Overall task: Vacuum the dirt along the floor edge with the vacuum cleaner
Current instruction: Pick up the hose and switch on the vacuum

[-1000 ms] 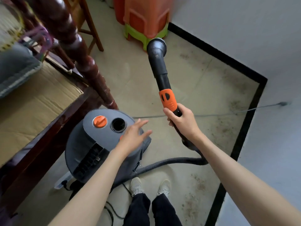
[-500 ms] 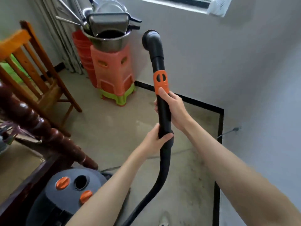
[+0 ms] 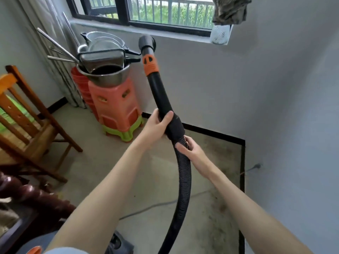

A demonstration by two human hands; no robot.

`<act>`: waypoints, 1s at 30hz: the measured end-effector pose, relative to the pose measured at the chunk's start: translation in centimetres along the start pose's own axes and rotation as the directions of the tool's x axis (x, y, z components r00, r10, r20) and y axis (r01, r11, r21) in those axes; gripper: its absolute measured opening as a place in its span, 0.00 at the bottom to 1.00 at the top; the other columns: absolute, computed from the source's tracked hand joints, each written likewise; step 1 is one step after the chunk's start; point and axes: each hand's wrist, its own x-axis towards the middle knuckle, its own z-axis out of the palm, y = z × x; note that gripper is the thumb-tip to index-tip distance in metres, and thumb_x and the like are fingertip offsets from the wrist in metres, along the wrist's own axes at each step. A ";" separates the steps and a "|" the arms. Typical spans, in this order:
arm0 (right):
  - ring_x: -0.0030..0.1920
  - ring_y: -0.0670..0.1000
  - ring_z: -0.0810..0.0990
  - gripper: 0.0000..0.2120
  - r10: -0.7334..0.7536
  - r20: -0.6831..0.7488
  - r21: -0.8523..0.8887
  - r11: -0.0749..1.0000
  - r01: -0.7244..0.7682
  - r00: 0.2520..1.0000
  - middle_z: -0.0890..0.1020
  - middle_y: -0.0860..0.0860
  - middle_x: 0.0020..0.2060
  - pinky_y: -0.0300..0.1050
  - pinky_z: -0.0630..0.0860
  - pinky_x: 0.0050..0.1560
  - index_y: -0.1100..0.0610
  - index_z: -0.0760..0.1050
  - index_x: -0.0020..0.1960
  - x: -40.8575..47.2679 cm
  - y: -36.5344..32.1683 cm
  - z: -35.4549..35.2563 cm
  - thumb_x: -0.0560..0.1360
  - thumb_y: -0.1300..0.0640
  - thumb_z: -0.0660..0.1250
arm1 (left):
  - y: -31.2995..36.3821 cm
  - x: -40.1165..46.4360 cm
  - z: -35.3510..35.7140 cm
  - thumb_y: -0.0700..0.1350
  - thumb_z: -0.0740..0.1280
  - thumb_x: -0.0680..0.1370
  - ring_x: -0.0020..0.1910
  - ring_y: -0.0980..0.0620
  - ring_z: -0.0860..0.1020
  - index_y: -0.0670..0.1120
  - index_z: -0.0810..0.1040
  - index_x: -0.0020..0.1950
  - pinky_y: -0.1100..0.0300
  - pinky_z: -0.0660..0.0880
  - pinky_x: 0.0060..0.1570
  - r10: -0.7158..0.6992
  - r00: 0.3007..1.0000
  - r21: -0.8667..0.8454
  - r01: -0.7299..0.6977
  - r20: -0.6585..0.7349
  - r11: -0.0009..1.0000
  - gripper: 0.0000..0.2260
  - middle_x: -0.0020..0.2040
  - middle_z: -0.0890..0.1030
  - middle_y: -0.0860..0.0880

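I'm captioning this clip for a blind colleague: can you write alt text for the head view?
Both hands hold a black vacuum hose raised toward the window: the left hand grips the rigid wand, the right hand the ribbed part below. Dirt lines the floor edge by the wall; stacked orange stools carry metal pans.

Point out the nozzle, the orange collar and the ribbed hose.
nozzle (image 3: pixel 146 43), head view, on its flared black end.
orange collar (image 3: pixel 150 65), head view, on its front face.
ribbed hose (image 3: pixel 184 176), head view, mid-length below the right hand.
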 end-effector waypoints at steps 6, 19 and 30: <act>0.35 0.46 0.75 0.10 -0.062 -0.236 -0.269 0.963 -0.004 0.970 0.77 0.46 0.36 0.36 0.70 0.34 0.52 0.69 0.48 5.9 0.2 0.5 0.73 0.55 0.70 | 0.3 6.1 -0.8 0.43 0.63 0.80 0.46 0.54 0.81 0.43 0.72 0.55 0.60 0.77 0.44 -0.042 0.999 -0.214 0.040 -0.007 0.976 0.06 0.48 0.82 0.50; 0.23 0.50 0.72 0.10 -0.013 -0.001 -0.046 0.999 0.013 1.000 0.74 0.50 0.25 0.42 0.70 0.28 0.57 0.68 0.39 23.2 -1.6 0.9 0.62 0.58 0.68 | -0.7 23.7 -6.9 0.45 0.66 0.78 0.31 0.48 0.76 0.44 0.69 0.43 0.54 0.75 0.39 -0.091 0.977 -0.328 0.024 -0.191 0.944 0.08 0.32 0.76 0.47; 0.22 0.48 0.74 0.22 0.087 0.014 -0.154 0.984 -0.084 0.996 0.76 0.46 0.24 0.40 0.71 0.28 0.53 0.68 0.41 31.9 0.7 -2.7 0.65 0.35 0.69 | -4.7 33.8 -7.3 0.48 0.66 0.79 0.42 0.42 0.80 0.44 0.70 0.48 0.48 0.78 0.49 -0.245 0.967 -0.181 0.230 -0.069 0.956 0.09 0.37 0.79 0.46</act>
